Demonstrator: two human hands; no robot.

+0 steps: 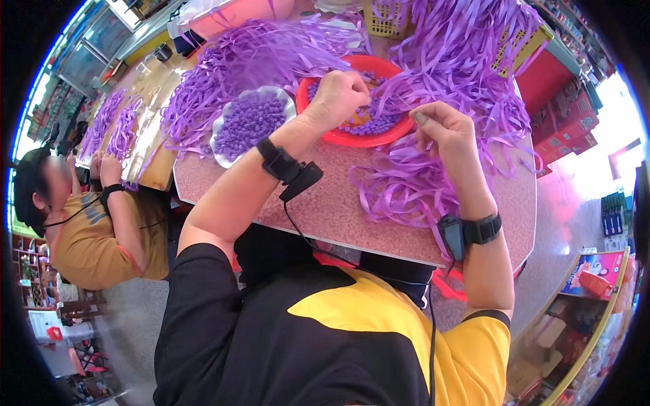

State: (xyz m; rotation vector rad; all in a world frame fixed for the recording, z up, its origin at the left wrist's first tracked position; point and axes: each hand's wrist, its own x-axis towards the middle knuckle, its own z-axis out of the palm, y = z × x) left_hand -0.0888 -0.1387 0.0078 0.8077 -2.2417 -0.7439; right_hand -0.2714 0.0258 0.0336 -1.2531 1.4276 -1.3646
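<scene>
My left hand [338,99] is over a red plastic bowl [317,130], its fingers closed in a pinch. Purple beads [376,124] lie in the bowl, with an orange-brown patch among them. Just right of the rim, my right hand [445,127] pinches with thumb and forefinger. Something thin seems to be at its fingertips, near strands of purple ribbon, but is too fine to name. What the left fingers hold is hidden. A loose heap of purple ribbon [399,186] lies on the table below my right hand.
A white scalloped bowl [290,108] of purple beads stands left of the red one. Big piles of ribbon [250,51] cover the far side, by yellow baskets [386,20]. On the left a person [101,230] works at a wooden table [159,159]. Red boxes [569,118] stand at right.
</scene>
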